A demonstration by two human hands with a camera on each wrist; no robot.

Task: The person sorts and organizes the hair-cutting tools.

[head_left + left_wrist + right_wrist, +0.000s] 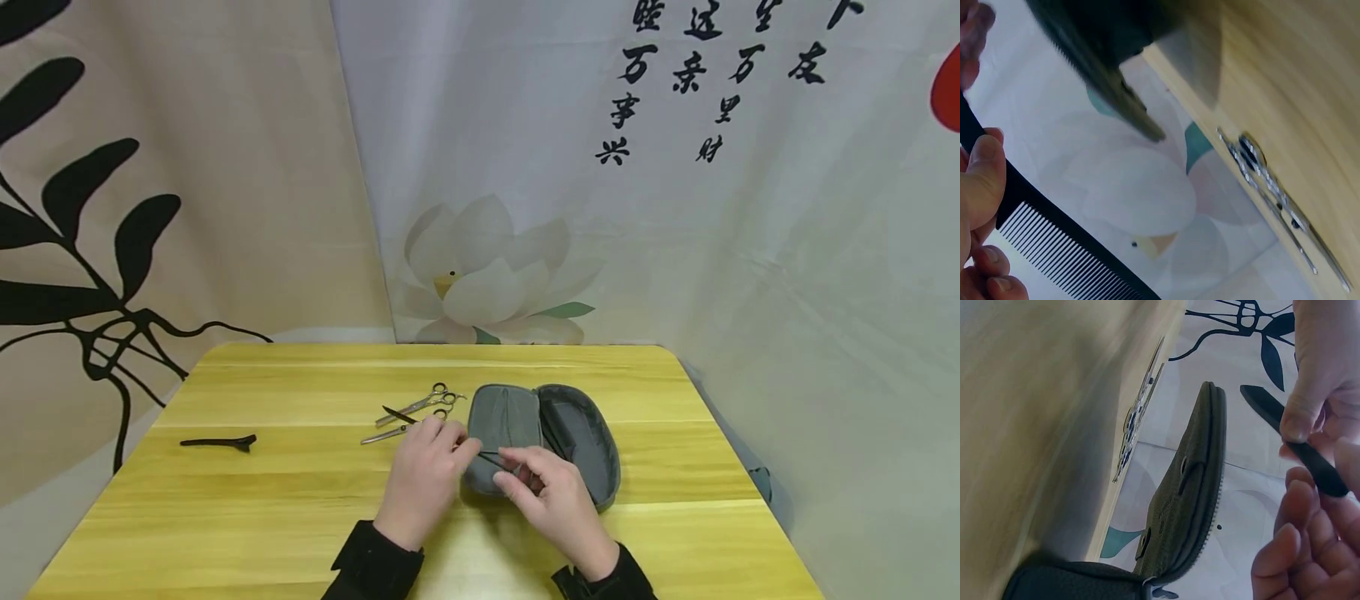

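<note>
A black comb with fine teeth is held up over the table between both hands. The left hand pinches it near its middle, thumb laid on the flat side, with the toothed part pointing left. At the plain end, the right hand has the comb between thumb and fingers, the other fingers loosely bent. Just beyond the hands lies a grey zippered case, spread open on the table. Its right half forms a deep shell, and the left half overlaps the comb's handle in the head view.
Two pairs of metal scissors lie left of the case, partly behind the left hand. A black hair clip rests farther left on the wooden table. A printed cloth hangs behind the table's far edge.
</note>
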